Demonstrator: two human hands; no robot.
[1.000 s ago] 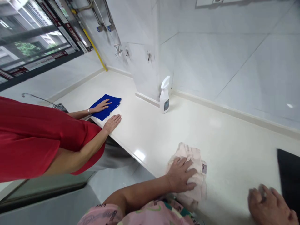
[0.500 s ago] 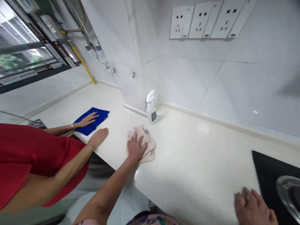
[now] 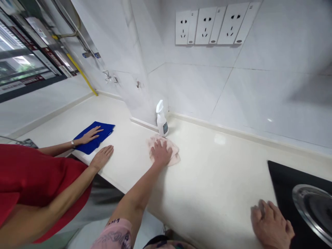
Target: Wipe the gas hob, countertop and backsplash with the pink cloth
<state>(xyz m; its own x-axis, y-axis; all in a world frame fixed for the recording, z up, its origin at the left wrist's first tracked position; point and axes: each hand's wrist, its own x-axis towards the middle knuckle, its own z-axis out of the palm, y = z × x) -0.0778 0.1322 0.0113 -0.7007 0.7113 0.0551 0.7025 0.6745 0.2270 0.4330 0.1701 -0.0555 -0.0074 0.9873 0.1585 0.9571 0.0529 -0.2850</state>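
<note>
My left hand (image 3: pixel 162 153) lies with fingers spread on a crumpled pale pink cloth (image 3: pixel 175 157), pressing it against the white countertop (image 3: pixel 207 180). Just behind the cloth stands an upright white spray bottle (image 3: pixel 162 121) with a dark label; whether cloth and bottle touch I cannot tell. Over at the lower right, my right hand (image 3: pixel 271 223) rests on the counter beside the black cooktop (image 3: pixel 278 183), fingers loosely bent and somewhat apart, holding nothing. Its palm side is hidden.
At the left, a person in a red top (image 3: pixel 46 183) has one hand on a blue cloth (image 3: pixel 105 133) and the other hand (image 3: pixel 102 157) on the counter edge. Wall sockets (image 3: pixel 206 26) are above. A yellow pipe (image 3: pixel 80 72) runs down near the window.
My left hand has slid the pink cloth away from me, closer to the spray bottle. The whole view has shifted slightly; my right hand still rests by the cooktop.
</note>
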